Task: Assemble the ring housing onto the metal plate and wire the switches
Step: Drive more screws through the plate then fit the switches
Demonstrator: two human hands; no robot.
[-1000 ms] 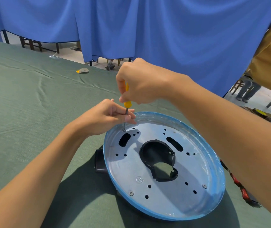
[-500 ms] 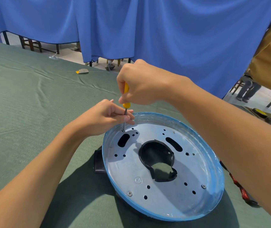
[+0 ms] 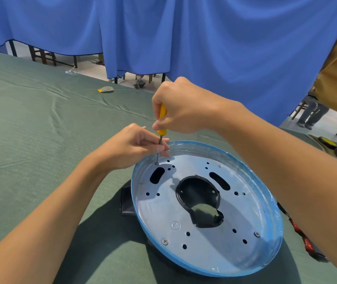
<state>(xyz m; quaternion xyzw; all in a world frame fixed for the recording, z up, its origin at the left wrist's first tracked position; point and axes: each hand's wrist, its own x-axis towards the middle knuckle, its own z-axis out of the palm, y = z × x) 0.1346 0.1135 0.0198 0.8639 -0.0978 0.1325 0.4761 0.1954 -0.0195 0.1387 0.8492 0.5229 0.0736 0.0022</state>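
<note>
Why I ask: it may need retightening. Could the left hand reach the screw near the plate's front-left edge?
Probably yes: the screw lies uncovered on the metal plate, though the left hand is pinching the screwdriver shaft.

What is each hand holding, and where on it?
One screwdriver: the right hand grips its yellow handle; the left hand pinches the metal shaft with its fingers, just above the tip set on the plate.

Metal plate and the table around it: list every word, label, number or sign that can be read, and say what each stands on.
No words or numbers can be read anywhere.
On the metal plate: a stamped round mark with strokes inside, a sign and not letters.
On the yellow scrap lying on the green cloth: any print is too small to read.
</note>
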